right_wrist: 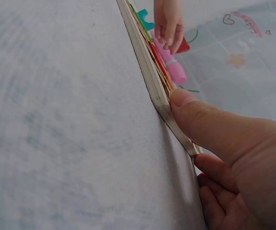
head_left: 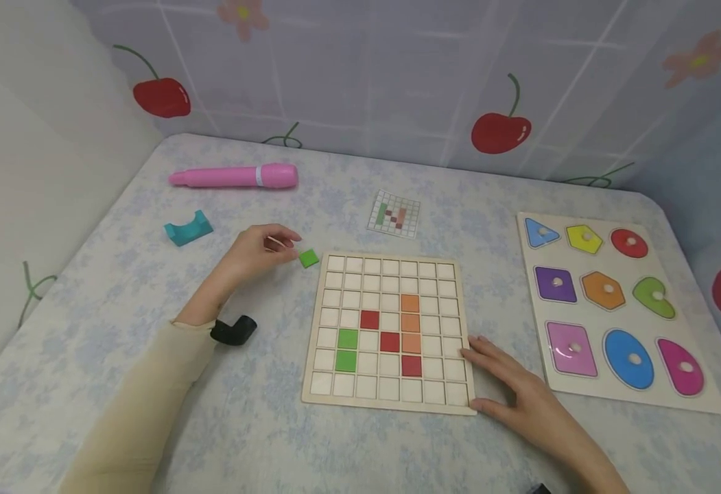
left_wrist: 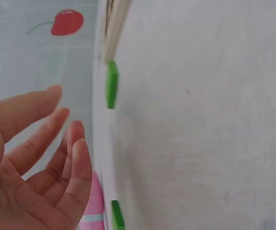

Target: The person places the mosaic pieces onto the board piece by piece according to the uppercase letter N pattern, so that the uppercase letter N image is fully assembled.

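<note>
My left hand (head_left: pixel 260 247) hovers beside a loose green square tile (head_left: pixel 309 258), its fingers loosely bent and holding nothing. In the left wrist view, a gap separates the fingertips from that tile, and a second green tile (left_wrist: pixel 117 215) lies lower down. A wooden grid board (head_left: pixel 391 408) holds several coloured tiles: two green (head_left: pixel 346 360), some red (head_left: pixel 370 320) and a column of orange (head_left: pixel 410 322). At the board's right edge rests my right hand (head_left: pixel 523 398), thumb and fingertips touching the rim near the corner.
Behind the board lies a small pattern card (head_left: pixel 394 214). A pink pen-shaped object (head_left: pixel 230 176) and a teal curved block (head_left: pixel 188 228) sit at the back left. On the right is a shape puzzle board (head_left: pixel 619 322) with knobbed pieces. A patterned curtain hangs behind the table.
</note>
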`<state>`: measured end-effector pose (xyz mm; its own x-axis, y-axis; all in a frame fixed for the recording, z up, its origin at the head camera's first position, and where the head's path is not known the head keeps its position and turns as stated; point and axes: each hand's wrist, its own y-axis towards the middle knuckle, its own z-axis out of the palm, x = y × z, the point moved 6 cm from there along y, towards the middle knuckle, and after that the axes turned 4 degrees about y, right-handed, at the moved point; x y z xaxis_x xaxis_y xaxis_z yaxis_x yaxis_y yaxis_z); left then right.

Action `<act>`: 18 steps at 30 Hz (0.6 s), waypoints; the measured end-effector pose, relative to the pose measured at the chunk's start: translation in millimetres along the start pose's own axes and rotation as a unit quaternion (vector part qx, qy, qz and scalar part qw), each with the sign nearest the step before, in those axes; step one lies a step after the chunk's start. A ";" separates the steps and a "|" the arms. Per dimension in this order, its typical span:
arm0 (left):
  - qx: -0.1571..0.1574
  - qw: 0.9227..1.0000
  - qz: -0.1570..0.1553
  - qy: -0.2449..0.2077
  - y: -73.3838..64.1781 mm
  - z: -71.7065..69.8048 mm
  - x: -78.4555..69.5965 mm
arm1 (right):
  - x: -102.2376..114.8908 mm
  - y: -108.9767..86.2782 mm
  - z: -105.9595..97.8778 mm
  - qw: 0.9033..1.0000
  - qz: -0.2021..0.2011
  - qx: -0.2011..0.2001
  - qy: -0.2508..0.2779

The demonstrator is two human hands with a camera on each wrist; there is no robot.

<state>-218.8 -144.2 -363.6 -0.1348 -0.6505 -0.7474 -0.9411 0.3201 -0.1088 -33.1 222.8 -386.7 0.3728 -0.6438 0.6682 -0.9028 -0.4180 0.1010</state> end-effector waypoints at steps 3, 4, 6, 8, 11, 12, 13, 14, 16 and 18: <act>0.023 0.999 -0.003 0.030 8.3 5.2 5.7 | -1.4 0.0 0.4 1.000 0.007 0.004 0.009; 0.026 0.999 0.004 0.043 9.9 7.4 5.0 | -1.5 -0.1 0.7 1.000 0.006 0.005 0.013; 0.028 0.997 0.018 0.067 12.5 11.2 1.2 | -1.6 -0.5 1.1 1.000 0.005 0.006 0.021; 0.025 0.995 0.028 0.088 14.9 13.5 -3.1 | -1.5 -0.8 1.3 1.000 0.004 0.006 0.023; 0.025 0.993 0.034 0.111 17.4 15.4 -9.3 | -1.3 -1.0 0.9 1.000 0.005 0.004 0.017; 0.025 0.993 0.032 0.113 18.1 15.9 -10.2 | -1.3 -0.8 0.7 1.000 0.008 0.004 0.013; 0.025 0.992 0.031 0.117 18.3 16.0 -11.0 | -1.3 -0.5 0.4 1.000 0.010 0.005 0.011; 0.024 0.992 0.029 0.118 17.9 15.7 -11.9 | -1.4 -0.2 0.2 1.000 0.013 0.005 0.008; 0.019 0.993 0.028 0.112 17.2 15.5 -12.3 | -1.1 0.5 -0.2 1.000 0.018 0.007 0.005; 0.014 0.994 0.033 0.100 16.0 15.0 -12.0 | -1.0 1.1 -0.5 1.000 0.022 0.009 0.006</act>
<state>-227.6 -121.0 -366.2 -0.2574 -0.7500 -0.6093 -0.9198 0.3834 -0.0834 -34.6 223.4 -386.8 0.3312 -0.6542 0.6800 -0.9140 -0.4014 0.0591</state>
